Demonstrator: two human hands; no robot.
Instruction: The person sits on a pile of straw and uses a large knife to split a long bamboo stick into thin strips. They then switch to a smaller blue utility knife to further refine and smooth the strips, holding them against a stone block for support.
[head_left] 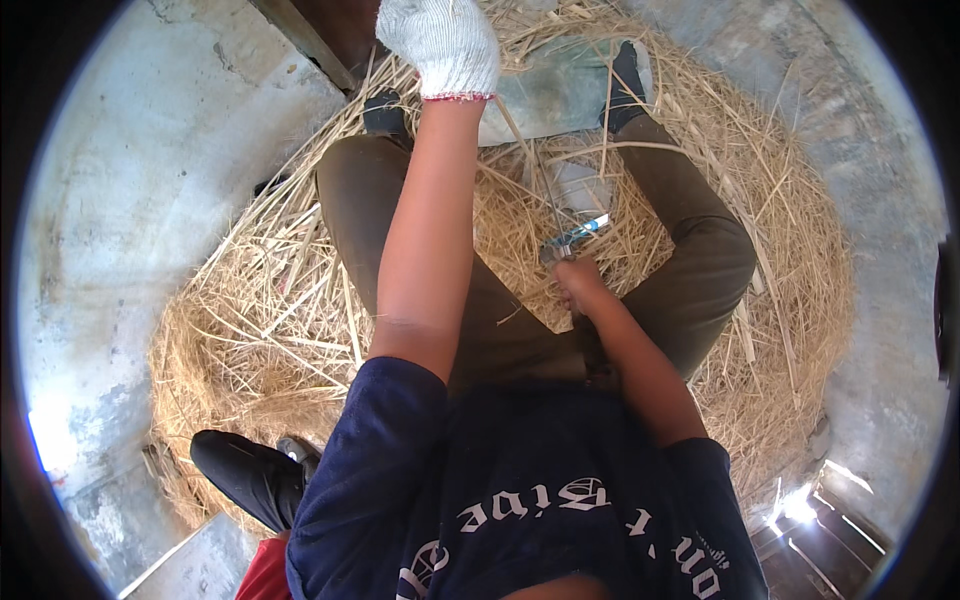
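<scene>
My left hand (441, 45), in a white knitted glove with a red cuff edge, is raised at the top edge of the view. Its fingers are cut off or turned away, so what it holds, if anything, is hidden. Between my knees, my bare right hand (580, 282) is closed round the handle of a tool. That tool (562, 250) has a metal collar and a long thin shaft or blade running up and away; its exact kind is unclear. A small bright blue piece (585, 229) shows beside the collar. Loose straw (520, 235) lies around it.
Straw stalks (270, 290) cover the floor around my bent legs (700, 220). A greenish sheet or sack (555, 90) lies between my feet. Pale worn walls (130, 200) stand on both sides. Another person's dark-clad leg (245, 475) is at the lower left.
</scene>
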